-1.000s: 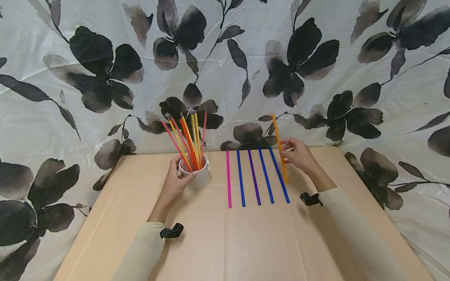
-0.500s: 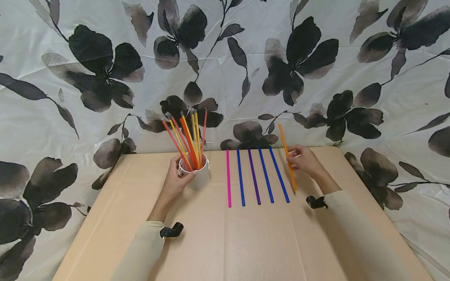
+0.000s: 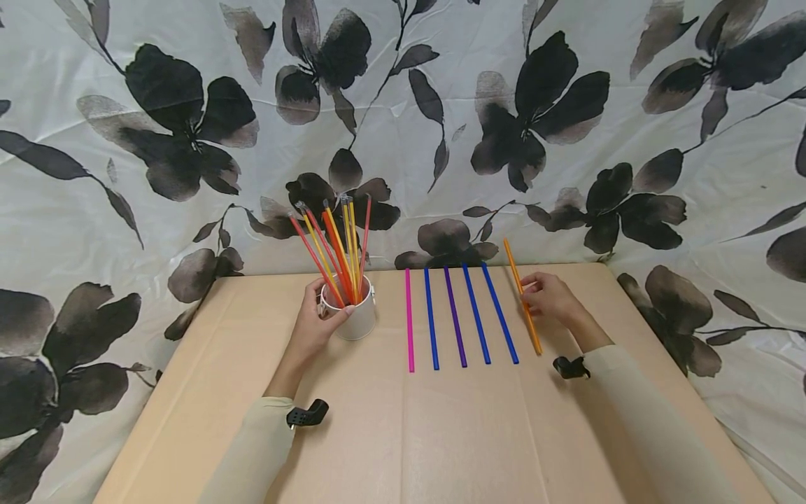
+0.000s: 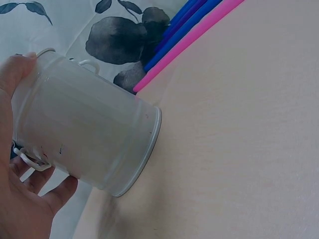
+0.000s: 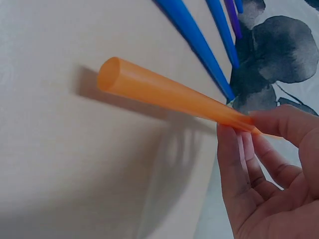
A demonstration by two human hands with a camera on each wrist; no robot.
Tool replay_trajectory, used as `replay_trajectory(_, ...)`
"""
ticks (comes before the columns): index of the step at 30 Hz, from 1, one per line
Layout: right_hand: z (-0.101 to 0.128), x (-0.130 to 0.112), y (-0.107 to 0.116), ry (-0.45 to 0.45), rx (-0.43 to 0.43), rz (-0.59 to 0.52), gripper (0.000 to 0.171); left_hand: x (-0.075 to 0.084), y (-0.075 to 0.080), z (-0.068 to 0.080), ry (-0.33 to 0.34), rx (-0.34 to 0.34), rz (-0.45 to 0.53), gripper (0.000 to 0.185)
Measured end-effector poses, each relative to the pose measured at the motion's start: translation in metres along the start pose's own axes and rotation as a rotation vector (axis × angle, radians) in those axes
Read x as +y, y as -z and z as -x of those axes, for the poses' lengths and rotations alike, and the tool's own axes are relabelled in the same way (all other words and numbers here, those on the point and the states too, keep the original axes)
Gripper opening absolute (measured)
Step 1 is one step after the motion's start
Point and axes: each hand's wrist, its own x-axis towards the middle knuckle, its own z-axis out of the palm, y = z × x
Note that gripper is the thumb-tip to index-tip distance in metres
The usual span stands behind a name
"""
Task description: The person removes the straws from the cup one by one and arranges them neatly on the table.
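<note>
My right hand [image 3: 549, 299] pinches an orange straw [image 3: 522, 297] near its middle; its near end is low over the table, just right of the row, and the far end is tilted up. In the right wrist view the orange straw [image 5: 164, 94] runs from my fingertips [image 5: 234, 134] out over the table. A pink straw [image 3: 409, 320], a purple straw [image 3: 455, 318] and three blue straws [image 3: 476, 315] lie side by side. My left hand [image 3: 315, 325] grips a white cup [image 3: 355, 315] holding several red, orange and yellow straws [image 3: 334, 252]. The left wrist view shows the white cup [image 4: 84, 134] in my fingers.
The tan table [image 3: 403, 434] has bare room in front of the row and to the right of the orange straw. A flowered cloth [image 3: 403, 126] hangs behind the table's far edge and drapes down both sides.
My right hand has carried the orange straw rightward and down, from upright over the rightmost blue straw to a low tilt beside the row. The left hand and cup have stayed put.
</note>
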Motion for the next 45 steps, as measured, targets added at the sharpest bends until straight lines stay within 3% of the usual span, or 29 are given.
replay_trajectory(12,-0.004,0.010,-0.006,-0.087,-0.022,0.087,0.038,0.001,0.001,0.001,0.006,-0.004,0.004,0.081)
replay_trajectory(19,-0.004,0.013,-0.010,-0.111,-0.026,0.102,0.037,-0.037,0.000,-0.011,-0.023,0.022,0.012,0.083)
replay_trajectory(29,-0.005,0.014,-0.014,-0.131,-0.028,0.151,0.037,-0.035,0.001,-0.010,-0.013,0.017,0.004,0.084)
replay_trajectory(37,-0.003,0.011,-0.016,-0.160,-0.025,0.144,0.037,-0.001,0.000,0.001,-0.018,-0.008,-0.018,0.082)
replay_trajectory(40,-0.002,0.011,-0.017,-0.160,-0.022,0.146,0.036,-0.002,0.001,0.001,-0.022,-0.010,-0.021,0.082)
replay_trajectory(45,0.003,0.010,-0.018,-0.164,-0.015,0.147,0.037,-0.025,0.004,-0.006,-0.020,-0.010,-0.011,0.084)
